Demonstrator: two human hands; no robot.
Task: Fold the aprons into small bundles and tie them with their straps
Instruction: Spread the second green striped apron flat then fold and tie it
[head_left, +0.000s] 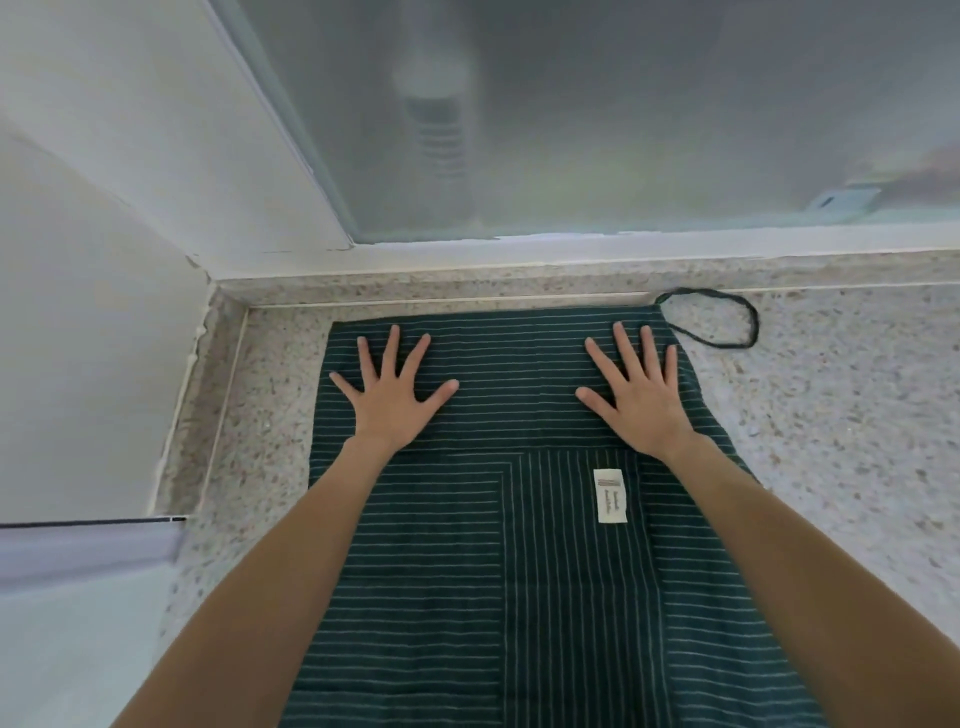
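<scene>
The striped apron (498, 545) lies flat at 6 o'clock on the counter (831, 467). The left hand (389, 400) and right hand (639, 400) press it, fingers spread, gripping nothing; smooth outward before folding, keeping the strap (727, 322) free.

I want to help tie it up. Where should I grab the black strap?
Probably best to pinch the strap at the far bend of its loop, coming from the right. It lies flat on the counter beside the apron, nothing covering it, while the left hand and right hand press the cloth flat.
</scene>
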